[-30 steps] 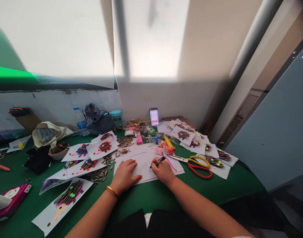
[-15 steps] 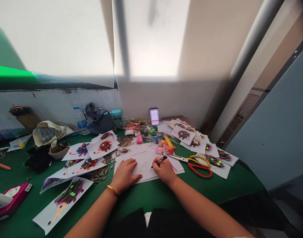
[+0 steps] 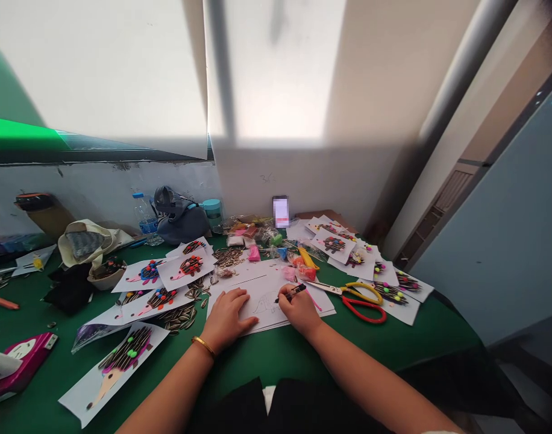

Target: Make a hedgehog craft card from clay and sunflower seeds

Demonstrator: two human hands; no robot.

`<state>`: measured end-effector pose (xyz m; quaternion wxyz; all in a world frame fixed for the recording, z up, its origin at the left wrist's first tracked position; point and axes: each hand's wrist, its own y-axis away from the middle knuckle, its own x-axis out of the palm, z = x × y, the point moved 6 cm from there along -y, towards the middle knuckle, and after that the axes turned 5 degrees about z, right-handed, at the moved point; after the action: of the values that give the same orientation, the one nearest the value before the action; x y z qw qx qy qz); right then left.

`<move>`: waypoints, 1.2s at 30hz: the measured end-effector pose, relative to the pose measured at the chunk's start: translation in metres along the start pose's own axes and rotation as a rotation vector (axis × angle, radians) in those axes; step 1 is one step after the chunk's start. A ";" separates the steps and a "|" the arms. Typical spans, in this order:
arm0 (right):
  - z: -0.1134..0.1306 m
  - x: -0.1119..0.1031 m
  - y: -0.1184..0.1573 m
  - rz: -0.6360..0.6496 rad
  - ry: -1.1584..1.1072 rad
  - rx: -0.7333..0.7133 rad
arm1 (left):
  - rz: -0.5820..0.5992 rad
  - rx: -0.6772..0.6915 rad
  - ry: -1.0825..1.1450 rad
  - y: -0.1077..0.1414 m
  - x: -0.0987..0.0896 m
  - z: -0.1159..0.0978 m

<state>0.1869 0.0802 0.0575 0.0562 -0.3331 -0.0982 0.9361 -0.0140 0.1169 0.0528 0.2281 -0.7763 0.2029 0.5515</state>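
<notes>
My right hand [image 3: 300,310] is closed around a black pen [image 3: 296,292], its tip at the white paper [image 3: 253,286] in front of me. A faint outline drawing shows on the sheet, just left of the pen. My left hand [image 3: 227,316] lies flat on the left part of the same paper, fingers outstretched, with nothing in it. Right of my right hand lie scissors [image 3: 361,298] with one yellow and one red handle, their blades reaching over the paper's edge. Small packs of coloured clay, one of them red [image 3: 307,273], sit along the far side of the paper.
Cards with seed-spined hedgehogs lie left [image 3: 122,361] and right [image 3: 334,244]. Loose striped seeds [image 3: 179,319] spread beside the left cards. A phone [image 3: 281,211] stands at the back. A water bottle [image 3: 144,217], a dark bag [image 3: 183,223] and a magenta box [image 3: 20,367] are farther left.
The pen and my right fingers have shifted very slightly, and a few more lines show in the drawing near the tip. My left hand stays in place.
</notes>
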 end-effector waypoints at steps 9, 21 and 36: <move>0.000 0.006 -0.004 0.040 -0.013 -0.091 | 0.007 0.002 -0.013 0.000 -0.001 -0.001; -0.002 0.010 -0.006 0.076 0.019 -0.053 | -0.007 0.008 -0.014 0.000 -0.001 -0.002; 0.001 0.007 -0.004 0.061 0.038 -0.047 | -0.035 0.026 0.029 0.000 -0.001 -0.001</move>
<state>0.1808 0.0852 0.0548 0.0217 -0.3548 -0.1091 0.9283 -0.0140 0.1163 0.0543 0.2449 -0.7845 0.1998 0.5335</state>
